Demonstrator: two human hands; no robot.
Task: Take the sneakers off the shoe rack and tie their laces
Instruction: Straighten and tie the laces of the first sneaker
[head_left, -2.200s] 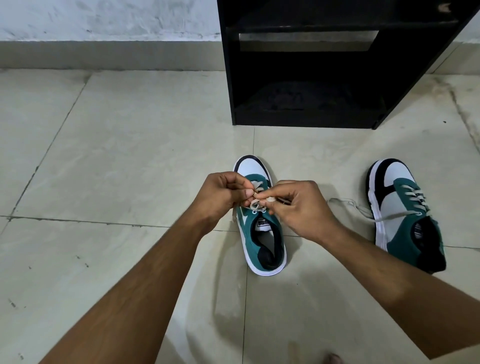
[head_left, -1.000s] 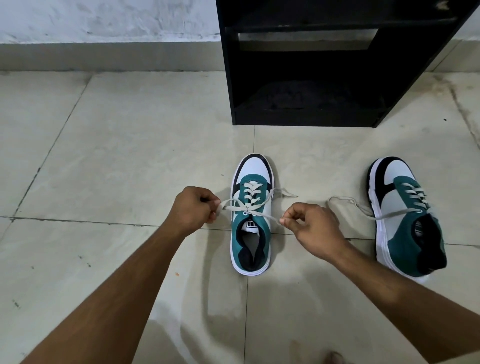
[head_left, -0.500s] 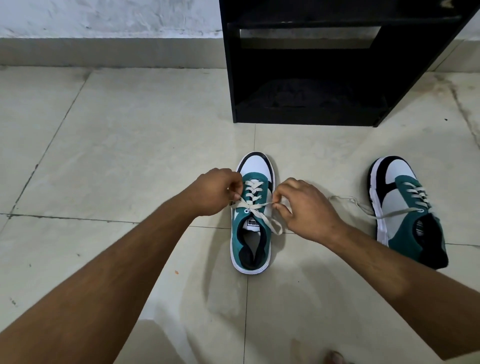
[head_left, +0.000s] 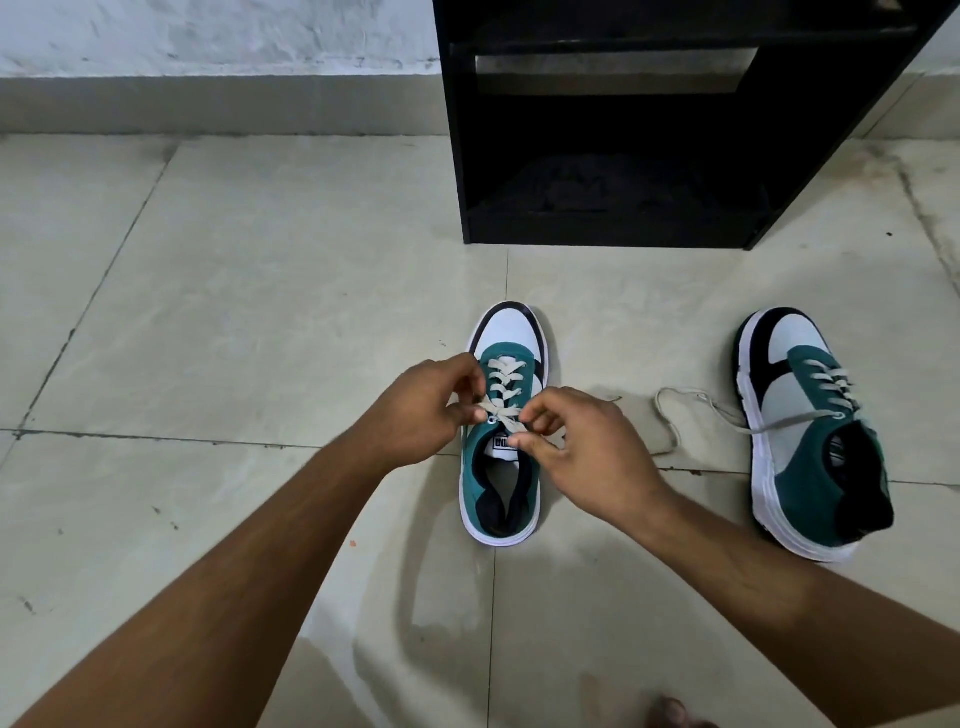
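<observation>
Two teal, white and black sneakers stand on the tiled floor in front of a black shoe rack. The middle sneaker points toward the rack. My left hand pinches its white lace at the left of the tongue. My right hand pinches the same lace at the right, the fingers meeting over the top eyelets. The right sneaker sits apart, with its loose lace trailing left across the floor.
The rack's lower shelf looks dark and bare. A grey skirting and white wall run along the back. Beige floor tiles spread to the left. A toe shows at the bottom edge.
A second ago my hands were pulled apart with the lace ends stretched out sideways. They have come back together over the middle sneaker's tongue, holding the lace close.
</observation>
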